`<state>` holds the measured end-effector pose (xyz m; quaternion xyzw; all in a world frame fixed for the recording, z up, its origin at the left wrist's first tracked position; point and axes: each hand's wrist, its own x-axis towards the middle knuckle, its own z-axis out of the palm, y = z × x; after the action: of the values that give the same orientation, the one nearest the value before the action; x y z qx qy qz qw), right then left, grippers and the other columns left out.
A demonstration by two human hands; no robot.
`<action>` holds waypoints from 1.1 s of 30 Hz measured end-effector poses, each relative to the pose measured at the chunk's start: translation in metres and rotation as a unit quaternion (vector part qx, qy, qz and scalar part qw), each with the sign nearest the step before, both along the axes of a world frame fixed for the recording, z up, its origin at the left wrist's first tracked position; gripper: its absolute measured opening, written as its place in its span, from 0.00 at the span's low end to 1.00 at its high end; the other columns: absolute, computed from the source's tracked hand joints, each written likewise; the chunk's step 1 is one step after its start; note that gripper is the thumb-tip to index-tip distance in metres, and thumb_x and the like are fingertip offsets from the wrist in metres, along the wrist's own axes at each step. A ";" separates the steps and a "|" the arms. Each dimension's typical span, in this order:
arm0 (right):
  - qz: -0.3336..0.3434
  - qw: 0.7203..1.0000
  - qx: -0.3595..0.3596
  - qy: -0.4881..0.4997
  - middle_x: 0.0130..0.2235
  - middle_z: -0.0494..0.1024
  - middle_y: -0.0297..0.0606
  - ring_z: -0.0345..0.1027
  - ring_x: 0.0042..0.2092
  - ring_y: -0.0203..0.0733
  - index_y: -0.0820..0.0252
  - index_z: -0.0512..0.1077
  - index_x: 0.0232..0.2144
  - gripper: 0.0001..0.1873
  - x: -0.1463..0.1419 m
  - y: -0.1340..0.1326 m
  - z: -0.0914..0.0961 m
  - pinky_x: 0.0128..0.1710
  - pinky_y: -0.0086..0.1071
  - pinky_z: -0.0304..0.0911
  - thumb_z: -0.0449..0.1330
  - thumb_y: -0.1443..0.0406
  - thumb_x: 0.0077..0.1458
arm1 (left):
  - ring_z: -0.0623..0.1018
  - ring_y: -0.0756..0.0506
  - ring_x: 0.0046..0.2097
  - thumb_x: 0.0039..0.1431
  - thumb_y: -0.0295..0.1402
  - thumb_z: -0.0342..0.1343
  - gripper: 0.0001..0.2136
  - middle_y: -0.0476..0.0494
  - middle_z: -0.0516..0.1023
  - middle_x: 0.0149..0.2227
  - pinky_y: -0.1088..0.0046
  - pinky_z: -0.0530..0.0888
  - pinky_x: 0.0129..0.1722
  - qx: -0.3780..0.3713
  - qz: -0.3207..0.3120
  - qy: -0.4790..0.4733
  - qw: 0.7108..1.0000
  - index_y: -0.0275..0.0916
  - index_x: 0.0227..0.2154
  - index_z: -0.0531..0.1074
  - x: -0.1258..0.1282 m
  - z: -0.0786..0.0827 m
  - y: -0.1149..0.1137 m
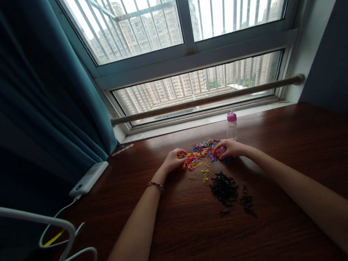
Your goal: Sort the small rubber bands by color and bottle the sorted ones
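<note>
A heap of small coloured elastic bands (200, 152) lies on the dark wooden table (291, 154) near the window. My left hand (174, 160) rests at the heap's left edge with its fingers curled into the bands. On the heap's right side, my right hand (229, 148) has its fingers bent and pinched among the bands. What either hand grips is too small to make out. A separate pile of black bands (224, 188) lies closer to me, with a few yellow bands (205, 174) loose between the two piles.
A small clear bottle with a pink cap (232, 124) stands behind the heap. A white power bank (88, 178) with white cables (57, 242) lies at the table's left edge. A teal curtain (43, 78) hangs on the left. The window sill rail (208, 98) runs behind.
</note>
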<state>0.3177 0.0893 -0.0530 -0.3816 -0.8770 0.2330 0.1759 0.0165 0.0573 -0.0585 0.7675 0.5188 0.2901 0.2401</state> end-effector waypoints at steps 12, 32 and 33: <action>-0.077 0.975 0.111 0.179 0.33 0.78 0.38 0.71 0.35 0.41 0.61 0.76 0.31 0.12 -0.009 -0.004 0.007 0.35 0.30 0.65 0.56 0.72 0.43 | 0.76 0.46 0.32 0.47 0.41 0.55 0.17 0.39 0.76 0.33 0.70 0.73 0.32 0.078 0.143 -0.214 0.963 0.31 0.36 0.71 -0.003 0.000 0.010; -0.067 0.982 0.137 0.115 0.26 0.75 0.37 0.65 0.27 0.36 0.61 0.76 0.26 0.08 0.033 -0.047 0.003 0.28 0.28 0.60 0.58 0.63 0.48 | 0.53 0.42 0.61 0.58 0.42 0.44 0.25 0.41 0.54 0.60 0.59 0.54 0.58 0.063 -0.017 0.209 0.976 0.40 0.57 0.52 -0.023 0.020 -0.117; -0.067 0.983 0.131 0.109 0.26 0.74 0.37 0.64 0.26 0.35 0.61 0.76 0.26 0.09 0.039 -0.052 0.001 0.27 0.28 0.59 0.59 0.62 0.47 | 0.51 0.41 0.61 0.57 0.44 0.45 0.28 0.40 0.51 0.61 0.57 0.53 0.58 0.050 -0.018 0.224 0.973 0.40 0.58 0.49 -0.028 0.018 -0.133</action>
<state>0.3563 0.0376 -0.0525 -0.3851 -0.8481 0.1437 0.3343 -0.0116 -0.0761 -0.0409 0.8333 0.5302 0.1315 0.0841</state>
